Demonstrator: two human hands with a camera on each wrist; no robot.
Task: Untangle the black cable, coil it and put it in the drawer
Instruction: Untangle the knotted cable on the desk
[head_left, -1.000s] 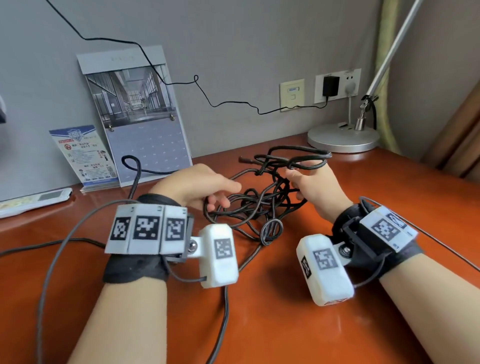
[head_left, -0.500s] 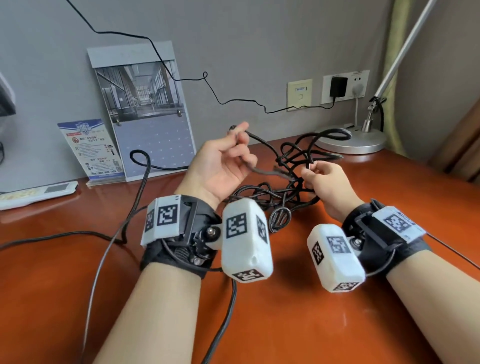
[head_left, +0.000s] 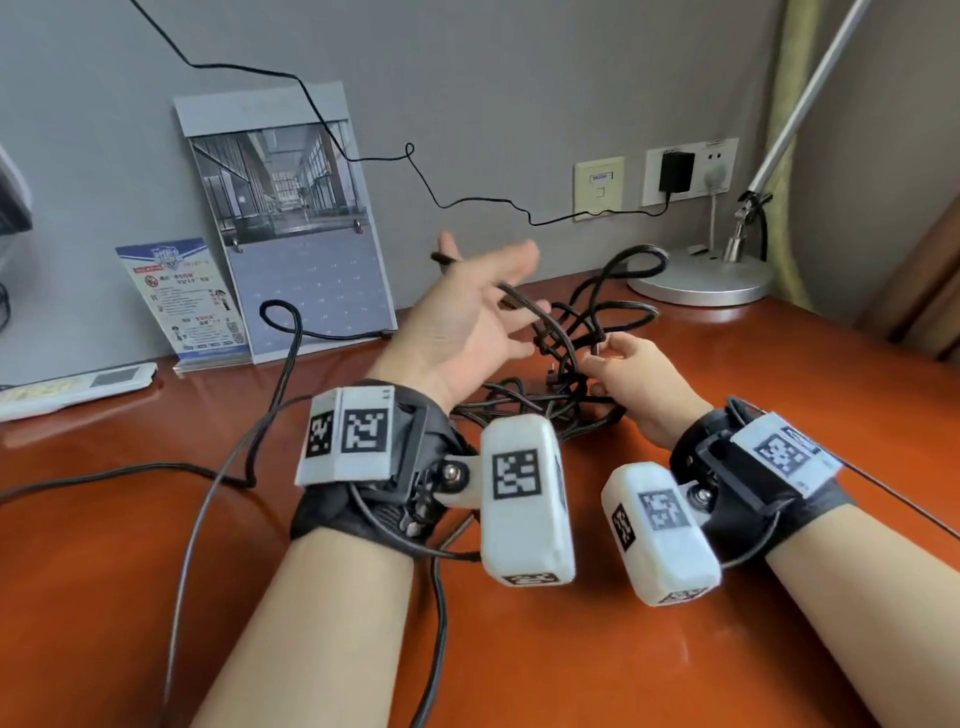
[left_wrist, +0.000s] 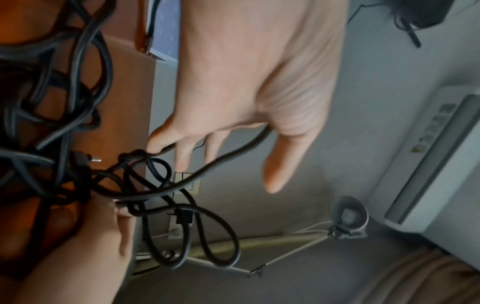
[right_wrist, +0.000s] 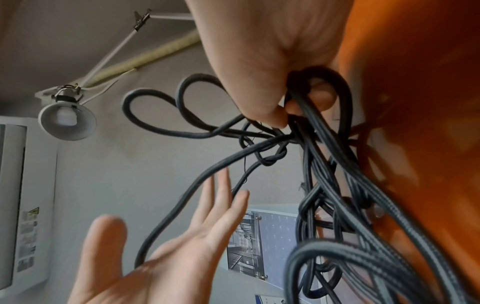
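Pinching black cable (head_left: 582, 332) (tangled), right hand (head_left: 631, 376)

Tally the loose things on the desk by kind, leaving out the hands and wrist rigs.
Tangled black cable: 1
Desk lamp: 1
Wall calendar leaning on the wall: 1
Leaflet stand: 1
White remote control: 1
Total: 5
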